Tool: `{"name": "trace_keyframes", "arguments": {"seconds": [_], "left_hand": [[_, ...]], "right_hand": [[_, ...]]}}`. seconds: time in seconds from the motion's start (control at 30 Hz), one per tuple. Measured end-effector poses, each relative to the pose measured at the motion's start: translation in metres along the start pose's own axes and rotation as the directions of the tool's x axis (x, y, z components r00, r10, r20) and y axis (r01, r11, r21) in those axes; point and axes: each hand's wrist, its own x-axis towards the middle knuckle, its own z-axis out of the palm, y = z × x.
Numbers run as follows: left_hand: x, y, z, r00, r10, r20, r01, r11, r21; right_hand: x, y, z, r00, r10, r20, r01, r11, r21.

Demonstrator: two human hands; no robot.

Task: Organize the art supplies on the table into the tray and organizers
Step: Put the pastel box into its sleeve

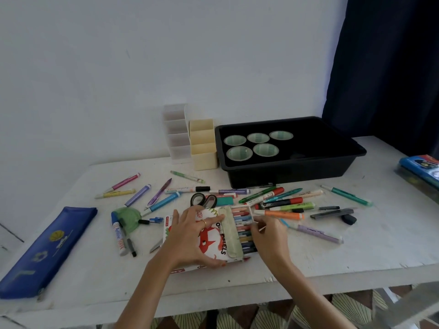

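A pastel box is set near the front edge of the bench, with loose markers behind it and a black tray further back. The lid is pressed by the left hand, grip slack, fingers straight. The box's slid-out pastel row is pinched at its right edge by the right hand, grip closed.

My left hand lies flat on the pastel box while my right hand pinches at the exposed pastels. Markers and scissors lie scattered just beyond. Further back a black tray holds five cups, beside a cream organizer and a clear organizer. A blue pencil case lies far left
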Motion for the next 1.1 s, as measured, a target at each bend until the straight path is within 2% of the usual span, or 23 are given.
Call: {"name": "trace_keyframes", "arguments": {"seconds": [0.2, 0.27, 0.37, 0.47, 0.53, 0.6, 0.73, 0.83, 0.97, 1.1], "left_hand": [[0.007, 0.016, 0.002, 0.996, -0.026, -0.084, 0.025, 1.0, -0.009], [0.008, 0.02, 0.006, 0.99, -0.053, -0.129, 0.05, 0.998, -0.025], [0.007, 0.029, 0.01, 0.966, -0.1, -0.239, 0.082, 0.993, -0.085], [0.008, 0.045, 0.011, 0.9, -0.18, -0.398, 0.072, 0.96, -0.271], [0.011, 0.058, 0.013, 0.836, -0.234, -0.496, 0.032, 0.924, -0.382], [0.016, 0.071, 0.014, 0.771, -0.279, -0.572, 0.003, 0.9, -0.435], [0.023, 0.089, 0.017, 0.663, -0.353, -0.66, 0.0, 0.882, -0.471], [0.028, 0.097, 0.02, 0.636, -0.368, -0.678, -0.019, 0.871, -0.49], [0.031, 0.102, 0.03, 0.653, -0.384, -0.652, -0.065, 0.83, -0.554], [0.03, 0.103, 0.028, 0.65, -0.394, -0.65, -0.155, 0.768, -0.621]], "right_hand": [[0.001, -0.016, 0.009, 0.999, 0.04, -0.013, -0.038, 0.991, 0.127], [-0.001, -0.019, 0.008, 0.998, 0.067, 0.018, -0.069, 0.974, 0.218], [-0.003, -0.026, -0.007, 0.994, 0.017, 0.112, -0.051, 0.95, 0.308], [0.0, -0.041, -0.029, 0.975, -0.086, 0.204, 0.027, 0.961, 0.274], [0.004, -0.051, -0.041, 0.965, -0.17, 0.198, 0.125, 0.967, 0.221], [0.01, -0.059, -0.051, 0.957, -0.235, 0.169, 0.218, 0.969, 0.112], [0.02, -0.063, -0.066, 0.937, -0.286, 0.2, 0.268, 0.957, 0.112], [0.02, -0.064, -0.07, 0.926, -0.308, 0.22, 0.279, 0.948, 0.152], [0.021, -0.062, -0.071, 0.91, -0.377, 0.175, 0.377, 0.926, 0.033], [0.026, -0.067, -0.08, 0.839, -0.493, 0.229, 0.494, 0.868, 0.056]]}}
